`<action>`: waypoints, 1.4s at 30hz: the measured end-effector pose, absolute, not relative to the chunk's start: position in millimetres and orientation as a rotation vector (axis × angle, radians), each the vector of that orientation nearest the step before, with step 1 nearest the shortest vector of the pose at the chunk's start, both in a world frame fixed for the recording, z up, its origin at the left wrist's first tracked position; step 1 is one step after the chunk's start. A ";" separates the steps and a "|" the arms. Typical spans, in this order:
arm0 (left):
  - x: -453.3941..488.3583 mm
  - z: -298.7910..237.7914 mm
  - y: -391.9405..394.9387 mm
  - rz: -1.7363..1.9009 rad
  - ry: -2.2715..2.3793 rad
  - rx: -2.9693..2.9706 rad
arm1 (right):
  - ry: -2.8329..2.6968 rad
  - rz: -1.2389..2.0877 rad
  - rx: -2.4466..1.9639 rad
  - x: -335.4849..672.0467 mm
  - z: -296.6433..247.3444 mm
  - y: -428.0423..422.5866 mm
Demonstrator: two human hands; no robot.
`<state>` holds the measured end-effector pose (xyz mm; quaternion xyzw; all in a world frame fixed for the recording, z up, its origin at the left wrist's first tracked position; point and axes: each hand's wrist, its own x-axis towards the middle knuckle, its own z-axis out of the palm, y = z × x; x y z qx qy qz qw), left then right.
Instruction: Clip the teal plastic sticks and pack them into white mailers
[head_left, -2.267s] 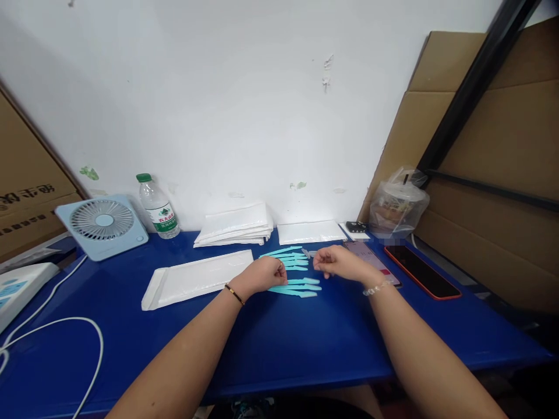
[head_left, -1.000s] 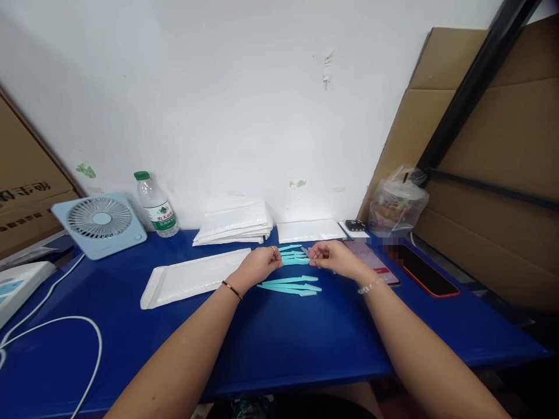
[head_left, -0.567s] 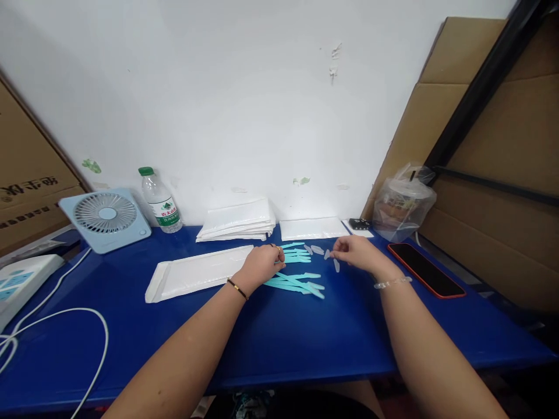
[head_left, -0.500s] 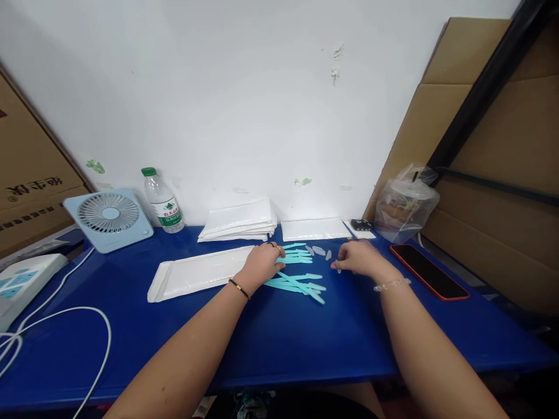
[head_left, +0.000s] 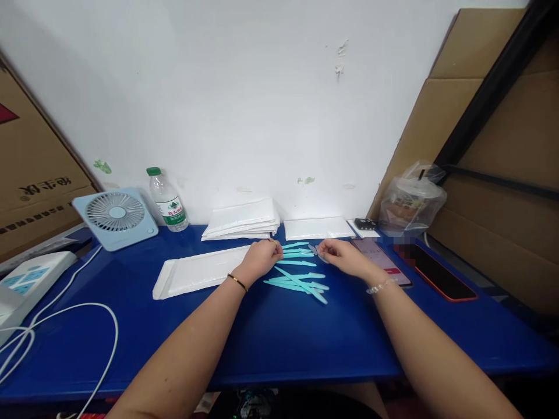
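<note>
Several turquoise eyebrow razors (head_left: 297, 282) lie on the blue table, some crossed in a loose pile below my left hand and others side by side at its fingertips. My left hand (head_left: 263, 256) is closed in a pinch on the near ends of the upper razors, beside a long white padded envelope (head_left: 205, 269). Across from it, the fingers of my right hand (head_left: 345, 257) pinch a small translucent blade cap (head_left: 323, 259) close to the razors' far ends. Other translucent pieces beside those fingertips are partly hidden.
Stacked white envelopes (head_left: 242, 220) and another white packet (head_left: 319, 228) rest against the wall. A lit phone (head_left: 379, 256), a red-edged phone (head_left: 445, 273) and a bagged cup (head_left: 408, 203) stand to the right. Leftward are a bottle (head_left: 169, 203), a fan (head_left: 117, 218) and white cables (head_left: 114, 326).
My right hand has moved left to the razors' far ends. My left fingers have drawn together, and one razor lies apart below them. A lit phone screen now shows behind my right wrist.
</note>
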<state>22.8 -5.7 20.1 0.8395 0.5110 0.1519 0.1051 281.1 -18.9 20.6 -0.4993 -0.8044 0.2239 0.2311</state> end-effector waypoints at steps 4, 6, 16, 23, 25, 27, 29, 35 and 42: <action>18.2 20.6 -1.6 0.487 1.514 2.396 | -2.176 0.671 -1.271 277.9 21.5 -19.3; 17.7 20.3 -1.5 0.486 1.503 2.380 | -2.169 0.697 -1.258 276.6 20.3 -19.1; 23.7 23.8 -6.1 0.488 1.473 2.384 | -2.201 0.649 -1.183 266.7 15.5 -19.9; 30.6 24.7 -15.8 0.394 1.315 2.417 | -2.272 0.746 -1.200 269.7 20.0 -22.0; 30.1 23.5 -15.9 0.401 1.320 2.419 | -2.226 0.626 -1.291 280.2 22.9 -17.7; 29.2 21.3 -14.3 0.424 1.355 2.476 | -2.142 0.374 -1.445 292.5 24.6 -12.1; 29.0 18.5 -12.1 0.409 1.403 2.560 | -2.095 0.192 -1.591 302.6 23.6 -6.9; 33.1 13.2 -10.0 0.318 1.483 2.583 | -2.292 0.276 -1.632 306.7 10.4 -1.4; 31.2 11.9 -9.0 0.326 1.483 2.446 | -2.189 0.598 -1.632 300.9 12.8 -6.7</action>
